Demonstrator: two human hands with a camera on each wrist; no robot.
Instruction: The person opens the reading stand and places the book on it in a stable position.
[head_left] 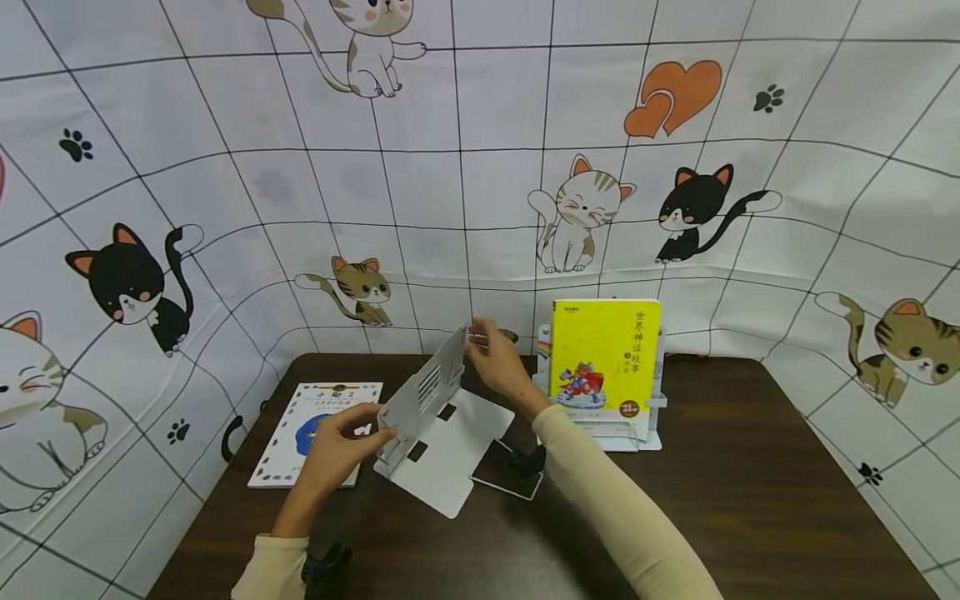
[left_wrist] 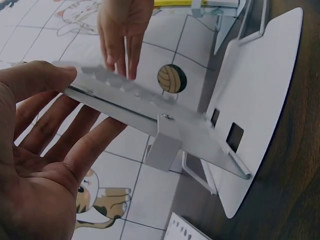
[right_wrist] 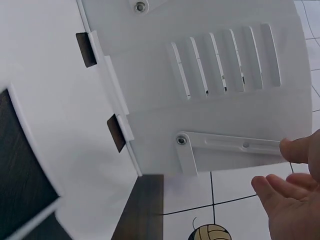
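A white metal book stand (head_left: pixel 450 467) stands on the table, its slotted back panel (right_wrist: pixel 225 65) tilted up from the flat base. My left hand (head_left: pixel 333 450) grips the panel's side edge, thumb (left_wrist: pixel 50 77) on one face and fingers behind the other. At the opposite edge is my right hand (head_left: pixel 498 360); its thumb (right_wrist: pixel 296 149) touches the end of a hinged support arm (right_wrist: pixel 230 142), while the fingers extend loosely beyond the panel edge. A wire frame (head_left: pixel 534 493) projects from the base over the table. In the left wrist view, a small bracket (left_wrist: pixel 165 145) hangs from the panel.
To the right, a yellow book (head_left: pixel 607 346) stands upright on a second white stand (head_left: pixel 651 442). A white book with a blue picture (head_left: pixel 273 458) lies flat on the left, partly behind my left hand. Cat-patterned cloth (head_left: pixel 495 183) hangs behind the dark wooden table (head_left: pixel 750 500).
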